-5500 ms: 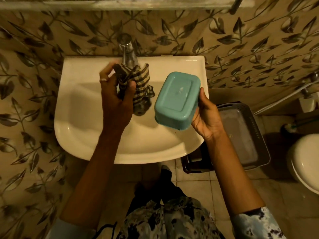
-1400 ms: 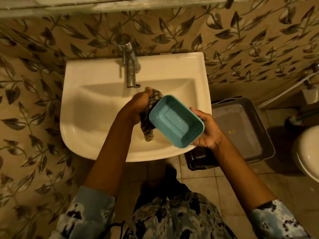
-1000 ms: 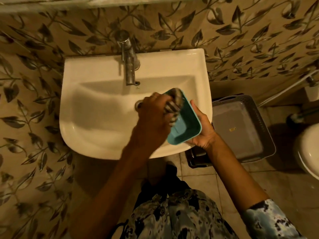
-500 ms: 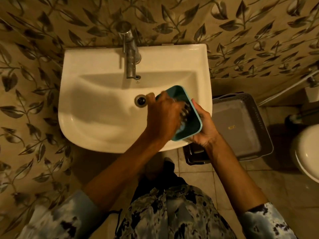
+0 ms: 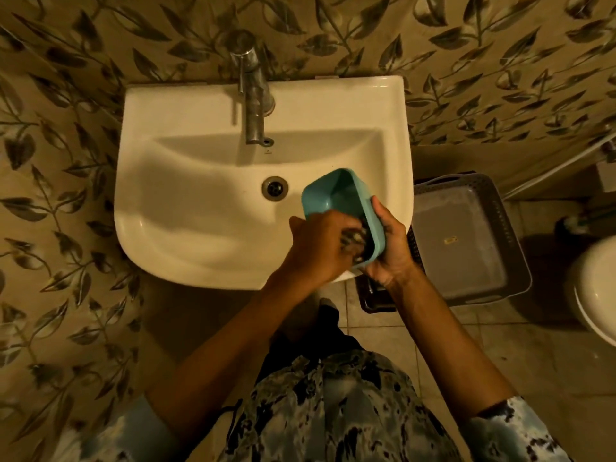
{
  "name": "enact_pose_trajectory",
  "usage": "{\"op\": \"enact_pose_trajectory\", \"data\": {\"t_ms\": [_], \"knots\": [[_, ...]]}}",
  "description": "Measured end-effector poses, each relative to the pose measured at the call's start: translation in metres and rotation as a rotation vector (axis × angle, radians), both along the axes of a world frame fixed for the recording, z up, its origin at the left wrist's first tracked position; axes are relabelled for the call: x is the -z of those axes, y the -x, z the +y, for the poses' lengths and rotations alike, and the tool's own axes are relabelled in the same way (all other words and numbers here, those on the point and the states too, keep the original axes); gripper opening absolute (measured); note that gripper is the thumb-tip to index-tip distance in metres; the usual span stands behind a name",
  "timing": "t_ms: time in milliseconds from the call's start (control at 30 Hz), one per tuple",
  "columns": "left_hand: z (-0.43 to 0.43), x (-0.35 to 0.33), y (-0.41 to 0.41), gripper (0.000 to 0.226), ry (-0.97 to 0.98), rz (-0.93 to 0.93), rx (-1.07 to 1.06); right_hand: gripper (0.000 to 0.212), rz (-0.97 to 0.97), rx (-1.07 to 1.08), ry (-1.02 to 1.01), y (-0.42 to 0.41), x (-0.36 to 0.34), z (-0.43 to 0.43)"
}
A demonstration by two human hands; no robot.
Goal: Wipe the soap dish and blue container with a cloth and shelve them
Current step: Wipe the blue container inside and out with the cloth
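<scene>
The left hand [image 5: 320, 248] was clenched round the one striped cloth [image 5: 358, 240], pressing it inside the single blue container [image 5: 328, 195], while the right hand [image 5: 390, 248] gripped that container's near end. The container was held tilted over the front right corner of the one white sink [image 5: 200, 228], right of its drain [image 5: 275, 189]. One tap [image 5: 255, 105] stood at the sink's back edge against leaf-patterned wall tiles, and one grey tray [image 5: 513, 235] sat on the tiled floor just beside the sink.

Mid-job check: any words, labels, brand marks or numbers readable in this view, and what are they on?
None can be read.
Small dark mark on the sink below the tap: too small to read.
Small yellow sticker in the grey tray: blurred, unreadable.
Blue container, cloth: no text visible.
</scene>
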State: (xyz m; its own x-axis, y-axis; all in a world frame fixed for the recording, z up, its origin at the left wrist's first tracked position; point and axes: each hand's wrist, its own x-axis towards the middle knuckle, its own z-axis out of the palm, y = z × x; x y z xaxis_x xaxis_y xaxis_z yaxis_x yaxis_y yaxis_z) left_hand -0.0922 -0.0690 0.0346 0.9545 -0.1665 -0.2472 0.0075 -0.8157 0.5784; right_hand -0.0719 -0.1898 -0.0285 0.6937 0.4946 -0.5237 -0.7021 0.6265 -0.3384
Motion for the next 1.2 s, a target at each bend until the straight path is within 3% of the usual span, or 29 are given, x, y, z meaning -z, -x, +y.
{"op": "enact_pose_trajectory", "data": {"t_ms": [133, 200, 267, 400, 500, 567, 667, 733, 833, 967, 1033, 1133, 1200], "knots": [[-0.001, -0.013, -0.025, 0.022, 0.225, -0.231, -0.515, 0.054, -0.032, 0.040, -0.038, 0.002, -0.003, 0.013], [0.000, -0.021, -0.042, 0.027, 0.031, -0.271, -0.609, 0.052, -0.038, 0.009, -0.034, 0.003, -0.008, 0.020], [-0.002, -0.018, -0.050, 0.027, -0.157, -0.187, -0.408, 0.050, -0.020, 0.030, -0.029, 0.000, -0.007, 0.022], [-0.002, -0.014, -0.035, 0.015, 0.074, -0.018, 0.097, 0.051, -0.052, 0.075, -0.035, -0.015, -0.013, 0.006], [0.011, -0.014, -0.025, 0.016, 0.059, 0.086, 0.430, 0.052, -0.061, 0.037, -0.023, -0.011, -0.009, -0.008], [0.013, -0.013, -0.020, 0.020, 0.018, -0.039, 0.435, 0.053, -0.028, 0.034, -0.046, -0.005, -0.005, -0.008], [0.011, -0.005, -0.020, 0.020, -0.166, -0.459, 0.207, 0.052, -0.024, 0.023, -0.049, 0.000, -0.008, 0.001], [0.011, -0.003, -0.031, 0.021, -0.332, -0.546, 0.102, 0.048, -0.027, 0.015, -0.017, 0.002, -0.010, 0.005], [0.008, -0.002, -0.041, 0.015, -0.586, -0.500, 0.172, 0.047, 0.015, 0.035, 0.012, 0.004, -0.002, 0.002], [0.008, 0.003, -0.034, 0.017, -0.714, -0.492, 0.293, 0.036, -0.056, 0.057, 0.034, 0.003, -0.002, -0.009], [0.007, -0.004, -0.028, 0.022, -0.689, -0.455, 0.311, 0.037, -0.062, 0.063, 0.040, 0.004, -0.002, -0.008], [-0.004, -0.006, -0.015, 0.024, -0.549, -0.129, 0.421, 0.061, -0.066, 0.085, 0.080, 0.002, 0.005, -0.008], [0.001, 0.002, -0.015, 0.031, -0.345, 0.036, 0.387, 0.067, -0.089, 0.058, 0.130, 0.001, 0.004, -0.012]]}}
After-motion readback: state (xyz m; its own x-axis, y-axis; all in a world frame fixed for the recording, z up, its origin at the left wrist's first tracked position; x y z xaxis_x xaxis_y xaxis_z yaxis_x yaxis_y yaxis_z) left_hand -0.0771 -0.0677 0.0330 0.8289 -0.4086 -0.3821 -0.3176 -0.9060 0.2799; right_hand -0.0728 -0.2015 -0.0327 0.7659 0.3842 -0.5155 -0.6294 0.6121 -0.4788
